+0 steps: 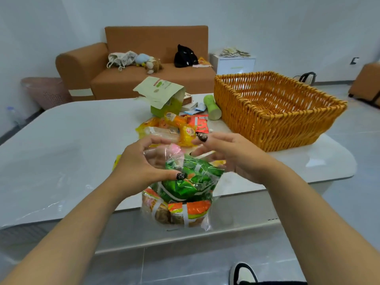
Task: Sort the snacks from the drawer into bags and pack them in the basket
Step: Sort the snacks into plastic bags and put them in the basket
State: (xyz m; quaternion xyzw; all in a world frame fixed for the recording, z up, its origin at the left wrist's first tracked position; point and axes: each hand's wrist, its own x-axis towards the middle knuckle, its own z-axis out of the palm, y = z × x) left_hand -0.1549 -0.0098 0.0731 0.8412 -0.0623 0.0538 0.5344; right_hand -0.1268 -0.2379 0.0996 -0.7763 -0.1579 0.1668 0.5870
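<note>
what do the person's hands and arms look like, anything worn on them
Both forearms are bare to the frame edge: no sleeves, watch, bracelets or rings show. The left hand and right hand have long nails painted black with a glittery, speckled finish, seen clearly on the left thumb and a right fingertip.

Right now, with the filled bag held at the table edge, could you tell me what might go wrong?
The clear bag hangs past the table edge, gripped only at its mouth by the left hand and right hand; it could slip and spill. Swinging it toward the basket might knock the loose snacks.
</note>
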